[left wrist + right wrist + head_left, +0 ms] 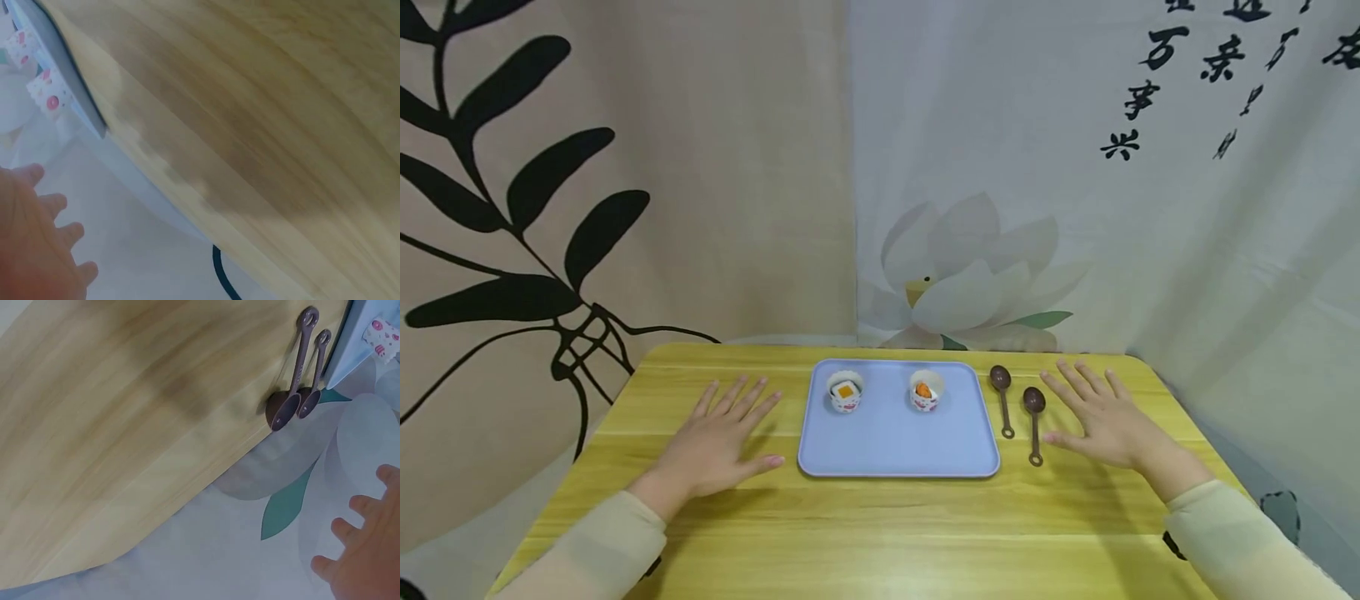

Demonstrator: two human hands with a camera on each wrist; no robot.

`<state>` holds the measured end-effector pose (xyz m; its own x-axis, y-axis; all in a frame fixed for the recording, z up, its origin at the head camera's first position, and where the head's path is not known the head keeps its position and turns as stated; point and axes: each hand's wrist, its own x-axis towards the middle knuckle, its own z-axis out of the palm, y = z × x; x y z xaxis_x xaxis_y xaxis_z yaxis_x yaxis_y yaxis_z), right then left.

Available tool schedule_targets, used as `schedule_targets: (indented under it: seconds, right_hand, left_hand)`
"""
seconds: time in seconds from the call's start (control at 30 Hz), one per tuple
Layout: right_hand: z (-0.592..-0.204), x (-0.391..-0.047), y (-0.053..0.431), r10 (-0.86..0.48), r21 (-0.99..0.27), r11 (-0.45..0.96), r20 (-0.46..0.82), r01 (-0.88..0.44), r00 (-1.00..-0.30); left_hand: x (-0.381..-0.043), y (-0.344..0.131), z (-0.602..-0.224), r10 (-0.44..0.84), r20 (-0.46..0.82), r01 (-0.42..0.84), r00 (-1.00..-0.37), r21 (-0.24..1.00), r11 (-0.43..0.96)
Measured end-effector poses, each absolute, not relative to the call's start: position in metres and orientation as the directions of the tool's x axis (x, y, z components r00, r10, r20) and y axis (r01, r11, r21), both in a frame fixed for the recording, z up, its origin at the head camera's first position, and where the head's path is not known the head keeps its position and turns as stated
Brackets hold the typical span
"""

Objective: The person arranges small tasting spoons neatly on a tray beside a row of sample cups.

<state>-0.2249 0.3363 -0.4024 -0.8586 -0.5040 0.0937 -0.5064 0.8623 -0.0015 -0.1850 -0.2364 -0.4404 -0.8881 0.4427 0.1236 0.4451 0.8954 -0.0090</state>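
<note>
My left hand hovers over the table to the left of a light blue tray, palm down with the fingers spread straight. On the other side my right hand is spread the same way, nearest to two brown measuring spoons. The farther spoon lies close by the tray's right edge, and the nearer spoon is beside my right thumb. Two small white patterned cups stand on the tray: the left cup has a white and yellow piece in it, the right cup an orange piece. Neither hand holds anything.
The wooden table has its far edge against a hanging cloth printed with dark leaves, a pale lotus and characters. In the left wrist view, a dark curved line shows beyond the table edge.
</note>
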Motion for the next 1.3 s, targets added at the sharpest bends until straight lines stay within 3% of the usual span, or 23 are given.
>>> schedule_targets:
  seconds: [0.6,1.3]
  right_hand:
    - [-0.415,-0.222,0.312,-0.522,-0.02,0.851,0.056,-0.524,-0.851]
    - [-0.434,-0.221,0.284,-0.569,-0.054,0.819,0.058,-0.571,-0.821]
  left_hand:
    - [-0.179,-0.22,-0.446,0.424,0.047,0.426,-0.904,0.162,0.89]
    - [-0.185,-0.203,-0.456,0.472,0.098,0.482,-0.876,0.197,0.854]
